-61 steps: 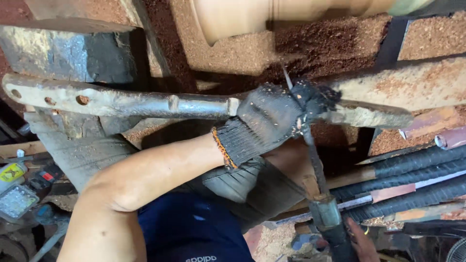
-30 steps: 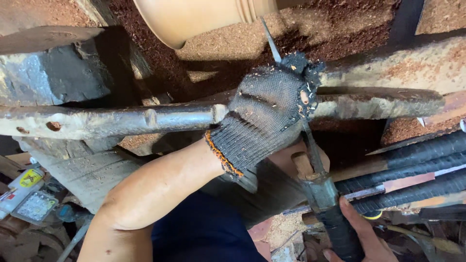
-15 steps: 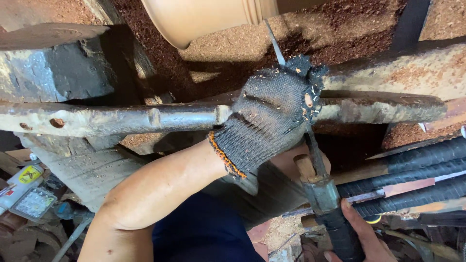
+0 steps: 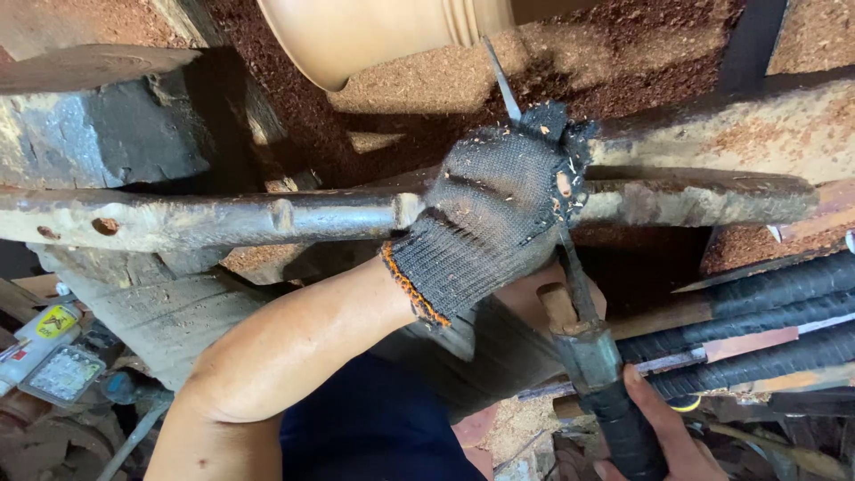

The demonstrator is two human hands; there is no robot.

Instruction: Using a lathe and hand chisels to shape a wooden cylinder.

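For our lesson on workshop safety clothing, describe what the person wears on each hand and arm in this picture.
The left hand wears a dark grey knitted work glove with an orange-stitched cuff edge, flecked with pale wood chips. Its forearm is bare, with no sleeve in view. The right hand, low at the frame's edge, is bare, with no glove; its arm is out of view.

Beside the long rusty iron tool rest bar [image 4: 267, 218]: one pale round turned wooden workpiece [image 4: 383, 36] above it, one black knitted glove [image 4: 499, 214] on it, one black-handled steel chisel [image 4: 588, 347] crossing it, three black ribbed rods [image 4: 775, 312] below its right end.
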